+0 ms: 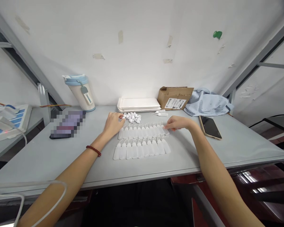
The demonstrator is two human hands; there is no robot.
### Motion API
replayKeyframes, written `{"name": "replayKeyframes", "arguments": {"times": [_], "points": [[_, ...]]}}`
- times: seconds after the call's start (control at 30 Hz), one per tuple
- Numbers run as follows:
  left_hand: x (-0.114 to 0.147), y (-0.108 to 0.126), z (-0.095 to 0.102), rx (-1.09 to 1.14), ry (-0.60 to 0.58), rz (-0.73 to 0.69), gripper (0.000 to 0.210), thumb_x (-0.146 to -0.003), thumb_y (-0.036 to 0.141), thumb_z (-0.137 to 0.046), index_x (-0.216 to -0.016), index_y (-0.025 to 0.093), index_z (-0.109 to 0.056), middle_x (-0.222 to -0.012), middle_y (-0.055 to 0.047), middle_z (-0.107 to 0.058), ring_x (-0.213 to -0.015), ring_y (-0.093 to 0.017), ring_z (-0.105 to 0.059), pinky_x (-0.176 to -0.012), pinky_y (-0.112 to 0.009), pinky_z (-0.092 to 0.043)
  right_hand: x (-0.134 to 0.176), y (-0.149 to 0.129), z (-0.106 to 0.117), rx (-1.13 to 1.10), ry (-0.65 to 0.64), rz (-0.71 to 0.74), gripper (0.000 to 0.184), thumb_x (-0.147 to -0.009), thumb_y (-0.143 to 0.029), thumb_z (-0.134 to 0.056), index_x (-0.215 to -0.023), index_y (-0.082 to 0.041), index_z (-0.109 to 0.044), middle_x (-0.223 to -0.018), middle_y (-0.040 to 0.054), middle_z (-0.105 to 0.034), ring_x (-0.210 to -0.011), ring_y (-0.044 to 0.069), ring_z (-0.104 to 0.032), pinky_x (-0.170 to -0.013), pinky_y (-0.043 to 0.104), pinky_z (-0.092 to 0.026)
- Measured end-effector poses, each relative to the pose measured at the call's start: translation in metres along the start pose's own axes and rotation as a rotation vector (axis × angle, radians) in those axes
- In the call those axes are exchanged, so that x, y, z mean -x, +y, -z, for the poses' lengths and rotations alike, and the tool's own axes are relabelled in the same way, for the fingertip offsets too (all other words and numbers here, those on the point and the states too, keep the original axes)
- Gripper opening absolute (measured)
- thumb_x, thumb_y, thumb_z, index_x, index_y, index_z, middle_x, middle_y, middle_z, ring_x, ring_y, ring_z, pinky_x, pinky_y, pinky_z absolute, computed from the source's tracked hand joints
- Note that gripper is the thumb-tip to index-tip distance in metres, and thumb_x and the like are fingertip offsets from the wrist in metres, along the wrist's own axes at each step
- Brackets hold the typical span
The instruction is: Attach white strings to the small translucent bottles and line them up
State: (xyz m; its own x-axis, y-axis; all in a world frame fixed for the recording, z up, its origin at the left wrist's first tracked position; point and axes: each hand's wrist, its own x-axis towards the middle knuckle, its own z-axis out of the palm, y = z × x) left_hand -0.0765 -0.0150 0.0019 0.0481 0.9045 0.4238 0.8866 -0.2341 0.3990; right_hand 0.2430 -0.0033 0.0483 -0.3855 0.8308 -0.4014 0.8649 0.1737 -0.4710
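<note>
Several small translucent white flat bottles [142, 149] with thin looped straps lie side by side in two rows on the grey table. A loose pile of white caps [133, 117] sits behind the back row. At the pile's left edge is my left hand [113, 123], its fingers curled together beside the caps; what lies between them is hidden. My right hand [178, 122] reaches in from the right, its thumb and index finger closed at the tilted end bottle [165, 130] of the back row. The other fingers of that hand are folded under.
Against the wall stand a tumbler [81, 93], white flat trays [138, 104], a cardboard box [175, 97] and a crumpled blue cloth [207, 102]. A few bottles [162, 113] lie before the box. Phones [210, 127] lie right and left; a white cable [61, 198] crosses the left foreground.
</note>
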Motion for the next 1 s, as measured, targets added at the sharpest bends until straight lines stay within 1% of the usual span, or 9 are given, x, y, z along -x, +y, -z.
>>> {"name": "replayKeyframes", "arguments": {"times": [0.17,0.27,0.4,0.53,0.63,0.73,0.83,0.9,1.0], "points": [[0.001,0.000,0.000,0.025,0.000,-0.004,0.026,-0.076,0.027,-0.052,-0.095,0.015,-0.067,-0.092,-0.007,-0.070,-0.095,-0.027,-0.056,-0.088,-0.038,-0.043,-0.002,-0.001,-0.003,-0.012,0.016,-0.010,0.039,-0.070,-0.043,-0.058,-0.043,-0.018,-0.046,-0.046,0.0006,-0.049,-0.041,0.008,-0.033,-0.043,0.026,-0.027],[0.002,0.002,0.001,0.049,0.008,-0.001,0.026,-0.076,0.027,-0.053,-0.094,0.016,-0.068,-0.092,-0.007,-0.070,-0.095,-0.027,-0.056,-0.088,-0.038,-0.043,-0.004,0.000,-0.004,-0.001,0.062,0.004,0.040,-0.069,-0.043,-0.058,-0.041,-0.018,-0.045,-0.043,-0.0003,-0.046,-0.042,0.008,-0.033,-0.044,0.026,-0.027],[0.005,0.014,0.007,0.172,0.000,0.027,0.023,-0.075,0.029,-0.055,-0.089,0.017,-0.069,-0.089,-0.005,-0.071,-0.094,-0.025,-0.058,-0.084,-0.035,-0.045,-0.007,-0.004,-0.007,-0.057,0.272,0.056,0.032,-0.069,-0.042,-0.058,-0.050,-0.018,-0.050,-0.050,-0.0006,-0.050,-0.049,0.011,-0.042,-0.046,0.024,-0.030],[0.011,0.032,0.016,0.420,-0.042,0.046,0.023,-0.073,0.034,-0.060,-0.086,0.017,-0.070,-0.089,-0.005,-0.071,-0.082,-0.020,-0.062,-0.071,-0.029,-0.048,-0.011,-0.019,-0.018,-0.183,0.502,0.254,0.026,-0.071,-0.041,-0.058,-0.062,-0.018,-0.050,-0.061,-0.0007,-0.053,-0.057,0.011,-0.047,-0.051,0.023,-0.034],[0.017,0.047,0.022,0.610,-0.103,0.056,0.025,-0.072,0.035,-0.064,-0.088,0.017,-0.070,-0.088,-0.005,-0.071,-0.075,-0.018,-0.063,-0.069,-0.029,-0.049,-0.014,-0.034,-0.032,-0.248,0.603,0.379,0.022,-0.071,-0.038,-0.060,-0.068,-0.017,-0.053,-0.068,0.0010,-0.057,-0.066,0.013,-0.053,-0.056,0.023,-0.040],[0.023,0.060,0.027,0.733,-0.138,0.039,0.023,-0.071,0.033,-0.067,-0.088,0.018,-0.070,-0.092,-0.005,-0.071,-0.076,-0.017,-0.063,-0.072,-0.030,-0.051,-0.015,-0.046,-0.045,-0.292,0.642,0.422,0.021,-0.071,-0.037,-0.062,-0.071,-0.017,-0.053,-0.069,0.0014,-0.059,-0.064,0.013,-0.055,-0.056,0.023,-0.042],[0.027,0.068,0.030,0.787,-0.165,0.014,0.020,-0.071,0.033,-0.068,-0.086,0.019,-0.070,-0.091,-0.005,-0.071,-0.078,-0.017,-0.063,-0.072,-0.031,-0.052,-0.014,-0.055,-0.055,-0.257,0.672,0.465,0.021,-0.072,-0.036,-0.063,-0.073,-0.019,-0.051,-0.069,0.0007,-0.059,-0.061,0.013,-0.056,-0.055,0.023,-0.042],[0.030,0.071,0.029,0.801,-0.168,-0.005,0.020,-0.071,0.034,-0.068,-0.085,0.019,-0.070,-0.090,-0.005,-0.071,-0.078,-0.017,-0.063,-0.072,-0.031,-0.052,-0.013,-0.059,-0.061,-0.174,0.699,0.501,0.020,-0.074,-0.035,-0.062,-0.074,-0.019,-0.050,-0.068,0.0003,-0.059,-0.061,0.013,-0.055,-0.054,0.023,-0.040],[0.032,0.074,0.027,0.817,-0.114,-0.006,0.018,-0.072,0.031,-0.068,-0.084,0.019,-0.070,-0.090,-0.004,-0.070,-0.078,-0.017,-0.062,-0.071,-0.030,-0.051,-0.012,-0.063,-0.068,-0.014,0.748,0.541,0.019,-0.077,-0.035,-0.060,-0.075,-0.019,-0.049,-0.068,0.0008,-0.058,-0.059,0.013,-0.052,-0.053,0.024,-0.037]]}}
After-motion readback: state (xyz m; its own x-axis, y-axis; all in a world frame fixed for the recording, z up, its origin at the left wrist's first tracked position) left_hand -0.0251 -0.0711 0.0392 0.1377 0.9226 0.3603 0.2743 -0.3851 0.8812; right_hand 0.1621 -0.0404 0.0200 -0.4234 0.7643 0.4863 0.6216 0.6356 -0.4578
